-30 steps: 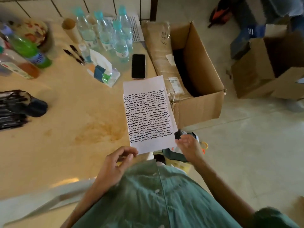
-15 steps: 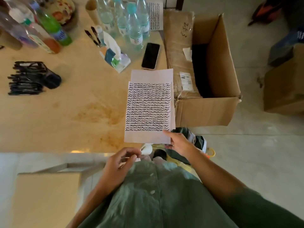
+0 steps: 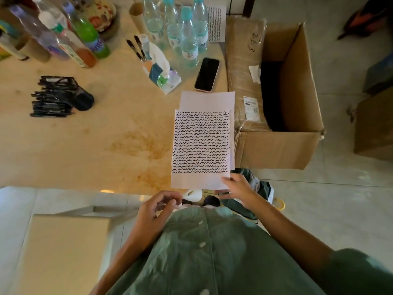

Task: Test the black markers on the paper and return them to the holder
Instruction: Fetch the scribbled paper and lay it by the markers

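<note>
We see the paper (image 3: 201, 145) lying at the near right corner of the table (image 3: 85, 145), covered in rows of black squiggles, on top of a second, blank sheet (image 3: 207, 100) that sticks out behind it. The right hand (image 3: 239, 188) rests on the paper's near right corner, its fingers fairly straight and spread, touching the sheet rather than gripping it. The left hand (image 3: 155, 211) hangs just off the table's near edge, in front of the green shirt (image 3: 212, 252); its fingers are curled round a black marker (image 3: 187, 201), whose dark end pokes out to the right of the fingertips.

The holder (image 3: 81, 100), a dark cup, lies tipped on its side on the left part of the table, well apart from the paper, with a heap of black markers (image 3: 50, 103) lying against its mouth. Two more pens (image 3: 136, 48) lie farther back, near a tissue pack (image 3: 162, 73) and a group of water bottles (image 3: 182, 33). A phone (image 3: 207, 74) lies face up just behind the sheets. An open cardboard box (image 3: 276, 99) stands on the floor to the right of the table.
</note>
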